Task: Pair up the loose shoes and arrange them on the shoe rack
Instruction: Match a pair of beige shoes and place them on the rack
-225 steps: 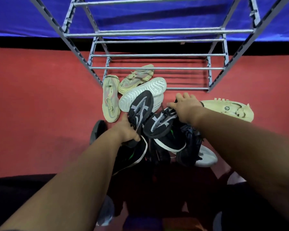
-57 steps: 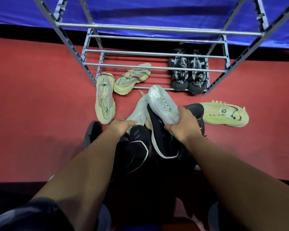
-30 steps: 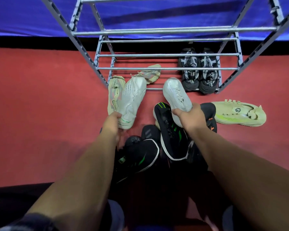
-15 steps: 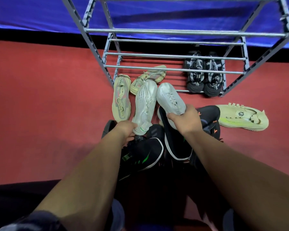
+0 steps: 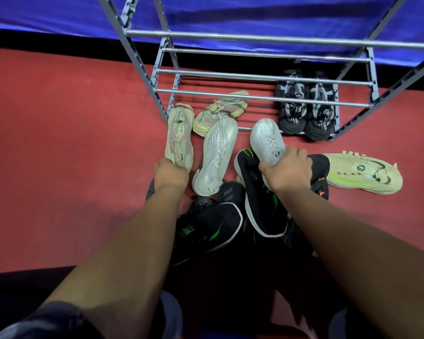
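One white sneaker (image 5: pixel 216 157) has been dropped at centre frame, the other white sneaker (image 5: pixel 267 140) kept in curled fingers of the right hand (image 5: pixel 287 170), and the left hand (image 5: pixel 171 174), fingers hidden, shifted to the beige sneaker (image 5: pixel 179 135), so the white pair is left unracked.

The left hand (image 5: pixel 171 176) shows only its back; its fingers are tucked out of sight at the heel of the tan shoe (image 5: pixel 179 135), so I cannot tell if it holds the shoe; the right hand (image 5: pixel 288 171) covers the heel of the white shoe (image 5: pixel 267 138) that it grips; the shoe rack (image 5: pixel 255 78) is cut off at the top and right edges; its bars (image 5: pixel 262 97) cross over the black and white pair (image 5: pixel 306 118); the 2 arms (image 5: pixel 132 241) hide part of the black shoes (image 5: pixel 206 228), a pile too dim to count.
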Demonstrator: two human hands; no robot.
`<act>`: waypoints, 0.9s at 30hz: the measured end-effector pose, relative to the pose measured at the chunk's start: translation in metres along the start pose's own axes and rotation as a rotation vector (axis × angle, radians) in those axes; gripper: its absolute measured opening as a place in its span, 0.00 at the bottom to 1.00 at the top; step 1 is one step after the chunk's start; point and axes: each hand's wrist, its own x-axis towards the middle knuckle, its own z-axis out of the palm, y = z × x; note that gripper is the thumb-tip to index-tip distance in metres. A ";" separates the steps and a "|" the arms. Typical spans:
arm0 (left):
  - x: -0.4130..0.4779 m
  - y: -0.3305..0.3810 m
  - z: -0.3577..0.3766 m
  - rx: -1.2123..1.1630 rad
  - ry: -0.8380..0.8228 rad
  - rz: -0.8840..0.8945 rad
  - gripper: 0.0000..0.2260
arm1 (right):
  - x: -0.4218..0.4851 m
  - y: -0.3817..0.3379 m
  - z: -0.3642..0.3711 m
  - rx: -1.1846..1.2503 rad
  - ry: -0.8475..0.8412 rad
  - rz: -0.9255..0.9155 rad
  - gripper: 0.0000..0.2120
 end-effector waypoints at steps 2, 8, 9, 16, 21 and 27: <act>0.004 0.007 0.004 0.009 -0.037 0.121 0.20 | 0.004 -0.012 0.001 -0.039 0.015 -0.139 0.35; 0.002 0.030 0.024 0.043 -0.560 0.189 0.39 | 0.023 -0.057 0.009 0.059 -0.127 -0.302 0.14; 0.005 0.028 0.026 0.037 -0.584 0.190 0.38 | 0.025 -0.063 0.010 0.091 -0.153 -0.295 0.13; 0.040 0.036 -0.001 0.338 -0.750 0.260 0.34 | 0.055 -0.097 0.022 0.056 -0.095 -0.406 0.15; 0.049 0.052 -0.013 0.688 -0.883 0.293 0.29 | 0.076 -0.124 0.039 0.076 -0.293 -0.463 0.26; 0.058 0.041 -0.005 0.084 -0.325 0.095 0.15 | 0.097 -0.154 0.068 0.130 -0.459 -0.467 0.43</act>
